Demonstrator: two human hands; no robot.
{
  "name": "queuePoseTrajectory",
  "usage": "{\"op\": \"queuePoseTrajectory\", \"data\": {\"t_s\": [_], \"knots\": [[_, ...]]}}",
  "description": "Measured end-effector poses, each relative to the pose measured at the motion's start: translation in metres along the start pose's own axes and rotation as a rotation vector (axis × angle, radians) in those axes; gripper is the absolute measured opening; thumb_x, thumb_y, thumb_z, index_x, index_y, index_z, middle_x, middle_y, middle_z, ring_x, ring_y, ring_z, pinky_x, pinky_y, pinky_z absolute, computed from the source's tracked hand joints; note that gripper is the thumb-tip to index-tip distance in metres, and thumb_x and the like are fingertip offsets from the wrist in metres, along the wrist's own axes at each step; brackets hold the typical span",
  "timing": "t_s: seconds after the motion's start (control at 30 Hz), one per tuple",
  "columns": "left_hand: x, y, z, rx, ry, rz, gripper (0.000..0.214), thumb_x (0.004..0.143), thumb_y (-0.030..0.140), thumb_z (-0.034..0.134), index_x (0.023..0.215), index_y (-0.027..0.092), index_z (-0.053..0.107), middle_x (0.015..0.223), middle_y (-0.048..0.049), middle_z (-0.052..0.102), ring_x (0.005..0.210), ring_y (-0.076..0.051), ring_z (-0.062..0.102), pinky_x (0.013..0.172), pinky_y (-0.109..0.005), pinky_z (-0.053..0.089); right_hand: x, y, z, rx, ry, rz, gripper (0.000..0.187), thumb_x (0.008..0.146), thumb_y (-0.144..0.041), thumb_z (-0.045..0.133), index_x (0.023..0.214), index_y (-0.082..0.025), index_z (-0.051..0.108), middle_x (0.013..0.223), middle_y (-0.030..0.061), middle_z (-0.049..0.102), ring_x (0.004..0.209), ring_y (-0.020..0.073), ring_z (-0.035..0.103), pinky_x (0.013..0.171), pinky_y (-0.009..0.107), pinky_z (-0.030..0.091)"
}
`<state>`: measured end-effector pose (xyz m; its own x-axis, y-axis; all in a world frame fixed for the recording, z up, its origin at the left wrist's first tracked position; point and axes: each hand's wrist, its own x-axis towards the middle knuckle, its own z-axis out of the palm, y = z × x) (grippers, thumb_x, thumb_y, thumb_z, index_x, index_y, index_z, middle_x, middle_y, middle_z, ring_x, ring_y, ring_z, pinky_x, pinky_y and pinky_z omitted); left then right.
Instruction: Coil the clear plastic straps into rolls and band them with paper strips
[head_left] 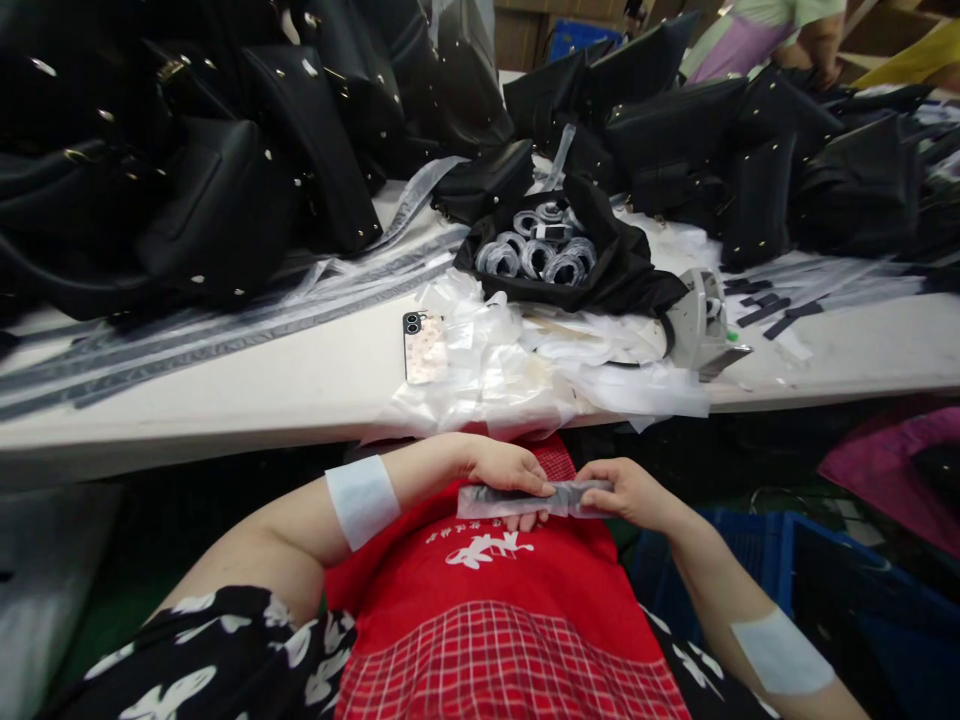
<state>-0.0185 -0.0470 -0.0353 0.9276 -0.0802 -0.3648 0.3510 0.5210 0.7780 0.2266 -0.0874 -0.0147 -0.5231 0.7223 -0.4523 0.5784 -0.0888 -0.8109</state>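
Observation:
Both my hands hold a flat strap wrapped in clear plastic [525, 498] in front of my red apron, below the table's front edge. My left hand [510, 470] is closed over its left part, fingers on top. My right hand [630, 492] pinches its right end. On the table beyond, an open black bag [622, 270] holds several rolled, plastic-wrapped straps [536, 252].
Crumpled clear plastic bags [495, 370] and a phone [424, 346] lie near the white table's front edge [187, 400]. Black handbags [225, 170] are piled at the back left and right [757, 150]. A tape dispenser [705, 320] stands to the right. Another person [780, 35] works at the far side. A blue crate [825, 570] sits below right.

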Motion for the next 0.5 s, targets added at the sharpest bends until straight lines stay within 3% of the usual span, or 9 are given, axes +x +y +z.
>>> {"op": "queuePoseTrajectory", "data": {"t_s": [0.3,0.43,0.5], "knots": [[0.019,0.000,0.008,0.033,0.086,0.058,0.046,0.084,0.060,0.056,0.090,0.017,0.069,0.068,-0.0014,0.069,0.055,-0.015,0.061,0.060,-0.029,0.051,0.004,-0.012,0.007,0.052,-0.131,-0.028,0.043,0.086,-0.051,0.056,0.072,-0.013,0.070,0.056,-0.0016,0.054,0.050,0.0088,0.040,0.047,0.020,0.029],[0.003,0.008,-0.004,0.149,0.217,0.017,0.045,0.085,0.057,0.056,0.084,0.015,0.070,0.065,-0.0001,0.067,0.055,-0.013,0.056,0.060,-0.026,0.049,0.000,-0.008,-0.003,0.027,-0.093,-0.008,0.045,0.086,-0.053,0.056,0.070,-0.013,0.068,0.052,-0.0025,0.051,0.048,0.0085,0.038,0.046,0.020,0.028],[-0.009,0.012,-0.010,0.198,0.199,-0.059,0.044,0.085,0.057,0.057,0.083,0.014,0.070,0.060,0.0005,0.063,0.050,-0.012,0.053,0.054,-0.025,0.047,-0.002,-0.004,-0.011,-0.006,-0.046,0.001,0.045,0.085,-0.053,0.056,0.069,-0.013,0.068,0.052,-0.0021,0.052,0.049,0.0089,0.040,0.046,0.020,0.029]]}}
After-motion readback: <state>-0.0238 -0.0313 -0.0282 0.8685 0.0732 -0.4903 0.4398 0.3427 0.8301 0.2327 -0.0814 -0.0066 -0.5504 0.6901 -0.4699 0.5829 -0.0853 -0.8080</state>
